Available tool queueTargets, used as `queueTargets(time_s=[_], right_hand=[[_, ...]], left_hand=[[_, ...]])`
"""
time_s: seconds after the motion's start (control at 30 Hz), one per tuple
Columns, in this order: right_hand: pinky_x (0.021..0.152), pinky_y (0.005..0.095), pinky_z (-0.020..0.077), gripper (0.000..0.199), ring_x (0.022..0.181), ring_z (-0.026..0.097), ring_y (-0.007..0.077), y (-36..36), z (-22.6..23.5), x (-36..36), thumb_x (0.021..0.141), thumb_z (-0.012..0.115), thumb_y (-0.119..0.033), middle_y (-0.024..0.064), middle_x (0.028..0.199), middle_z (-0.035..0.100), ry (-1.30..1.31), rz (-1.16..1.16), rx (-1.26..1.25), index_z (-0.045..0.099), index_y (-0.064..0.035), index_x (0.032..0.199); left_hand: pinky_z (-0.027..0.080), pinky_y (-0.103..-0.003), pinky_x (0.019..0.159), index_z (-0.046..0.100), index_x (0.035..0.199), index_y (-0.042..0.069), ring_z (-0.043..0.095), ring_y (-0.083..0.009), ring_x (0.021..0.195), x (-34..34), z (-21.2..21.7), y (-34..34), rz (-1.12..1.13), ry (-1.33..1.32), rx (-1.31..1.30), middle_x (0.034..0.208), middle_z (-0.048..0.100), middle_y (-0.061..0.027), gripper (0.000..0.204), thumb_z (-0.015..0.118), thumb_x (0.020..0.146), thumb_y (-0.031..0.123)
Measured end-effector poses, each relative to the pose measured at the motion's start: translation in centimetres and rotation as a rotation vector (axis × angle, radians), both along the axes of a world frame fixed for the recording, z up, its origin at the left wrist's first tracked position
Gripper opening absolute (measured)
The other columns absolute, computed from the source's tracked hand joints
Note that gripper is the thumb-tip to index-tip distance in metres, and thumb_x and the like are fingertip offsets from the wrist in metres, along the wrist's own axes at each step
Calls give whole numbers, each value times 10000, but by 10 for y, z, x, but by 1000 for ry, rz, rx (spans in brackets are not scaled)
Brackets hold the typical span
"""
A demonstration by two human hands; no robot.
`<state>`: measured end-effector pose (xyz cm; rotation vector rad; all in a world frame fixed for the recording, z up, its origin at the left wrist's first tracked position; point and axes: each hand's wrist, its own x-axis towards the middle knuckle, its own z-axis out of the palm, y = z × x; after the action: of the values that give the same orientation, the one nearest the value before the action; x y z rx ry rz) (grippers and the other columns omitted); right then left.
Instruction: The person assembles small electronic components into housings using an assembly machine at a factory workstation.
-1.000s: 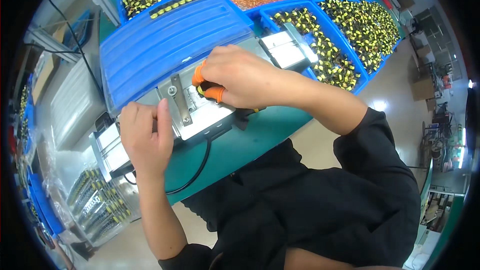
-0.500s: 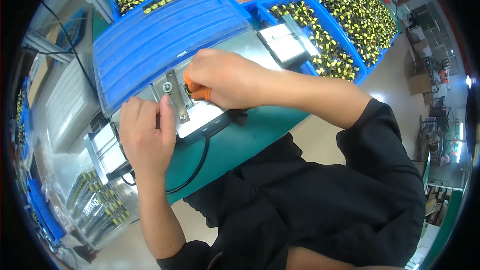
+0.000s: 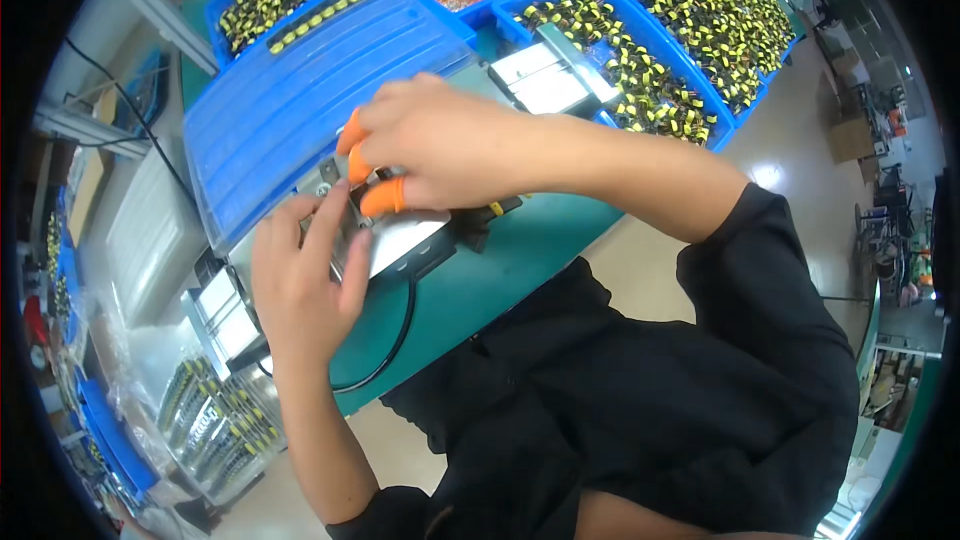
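A: Hands at bench centre: which step was this?

B: My right hand [image 3: 440,145], orange-capped fingertips [image 3: 383,197] pinched narrow, seemed to be seating something too small to identify on the metal fixture [image 3: 400,240]. My left hand [image 3: 300,280], at seven o'clock of it, lay flat, steadying the fixture.

A: Next requirement?

B: Probably a fresh yellow-black component [image 3: 640,70] from the blue bin [image 3: 730,135] at one o'clock.
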<state>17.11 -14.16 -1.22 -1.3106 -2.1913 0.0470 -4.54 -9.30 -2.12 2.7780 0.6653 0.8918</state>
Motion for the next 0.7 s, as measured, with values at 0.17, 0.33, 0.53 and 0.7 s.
queueTargets(time_s=[0.17, 0.33, 0.53, 0.7], right_hand=[[870, 359, 475, 181, 978, 621, 274, -21, 11, 72, 844, 708, -175, 80, 1029, 688, 140, -269, 206, 695, -89, 1002], [782, 252, 496, 206, 899, 643, 125, -60, 10, 148, 907, 657, -140, 31, 1008, 706, 304, -715, 124, 705, -79, 1097], [828, 311, 514, 242, 933, 655, 162, -90, -12, 232, 913, 637, -195, 50, 1022, 716, 344, -1006, -64, 696, -110, 1132], [899, 379, 517, 245, 1033, 665, 251, -91, -43, 275, 917, 587, -167, 104, 1097, 707, 151, -1099, -294, 684, -102, 1132]], left_hand=[[447, -396, 837, 693, 1133, 113, 557, -296, 970, 3, 2, 0, -33, 143, 13, 1149, 595, -96, 356, 728, 791, 205], [437, -407, 867, 692, 1145, 109, 551, -315, 990, 4, 2, 2, -19, 170, 41, 1164, 593, -110, 367, 732, 789, 189], [427, -429, 907, 685, 1145, 73, 538, -346, 1037, 7, 6, 0, -27, 203, 14, 1167, 587, -130, 351, 717, 805, 154], [424, -433, 888, 668, 1129, 31, 538, -344, 998, 14, 9, -2, -49, 187, -38, 1091, 592, -136, 333, 705, 829, 168]])
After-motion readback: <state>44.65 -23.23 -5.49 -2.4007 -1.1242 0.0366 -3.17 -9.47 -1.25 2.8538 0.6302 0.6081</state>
